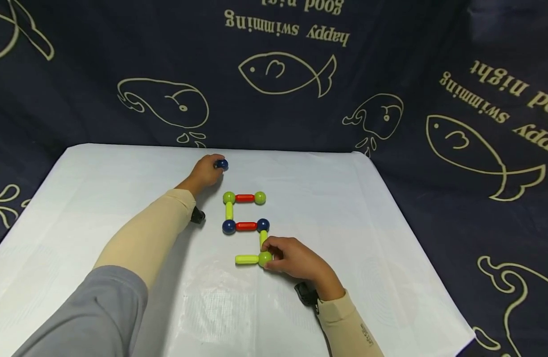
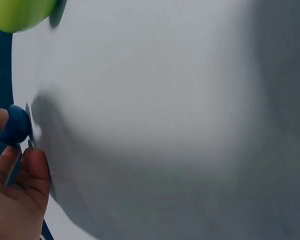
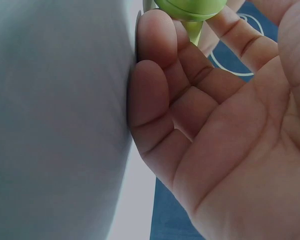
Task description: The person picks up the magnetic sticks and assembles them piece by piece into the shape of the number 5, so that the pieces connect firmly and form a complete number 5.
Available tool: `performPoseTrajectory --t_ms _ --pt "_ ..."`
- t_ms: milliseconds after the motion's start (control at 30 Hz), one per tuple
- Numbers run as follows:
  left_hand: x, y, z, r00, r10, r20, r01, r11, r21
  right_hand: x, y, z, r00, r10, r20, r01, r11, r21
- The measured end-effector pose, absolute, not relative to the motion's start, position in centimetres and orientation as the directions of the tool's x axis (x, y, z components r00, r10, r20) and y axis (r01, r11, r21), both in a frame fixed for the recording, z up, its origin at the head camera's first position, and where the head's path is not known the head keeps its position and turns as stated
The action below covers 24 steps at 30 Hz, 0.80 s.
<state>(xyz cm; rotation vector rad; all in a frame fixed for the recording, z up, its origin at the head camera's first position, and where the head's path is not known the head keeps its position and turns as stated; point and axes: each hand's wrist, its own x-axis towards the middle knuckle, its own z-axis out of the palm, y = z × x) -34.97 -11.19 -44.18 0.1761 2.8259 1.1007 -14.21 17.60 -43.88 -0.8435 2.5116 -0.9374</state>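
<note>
A zigzag figure of balls and rods lies on the table. Its two red rods and yellow-green rods run between green balls and dark blue balls. At its near end, my right hand grips a green ball between thumb and fingers; the ball tops the right wrist view. A yellow-green rod sticks out leftward from that ball. Beyond the figure, my left hand pinches a separate blue ball, also seen as a blue ball in the left wrist view.
A white sheet covers the table. Dark cloth with fish and whale drawings hangs behind it and along its sides. Black wrist devices sit under both forearms.
</note>
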Motion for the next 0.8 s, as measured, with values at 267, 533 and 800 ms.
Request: performPoseTrajectory --t_ms 267,533,800 --pt "-34.7 -12.1 -44.7 -0.985 0.158 -0.070 0.050 0.647 0.761 -14.2 17.6 -43.9 -0.771 -0.629 -0.103 -0.402 0.605 -0.687" --pt "-34.3 -12.5 -45.0 -0.984 0.167 -0.060 0.068 0.668 0.741 -14.2 17.7 -43.9 -0.775 -0.624 -0.102 -0.391 0.599 -0.699" --pt "-33.4 -13.5 -45.1 -0.984 0.155 -0.084 0.026 0.600 0.800 -14.3 17.7 -43.9 -0.773 -0.627 -0.094 -0.401 0.598 -0.694"
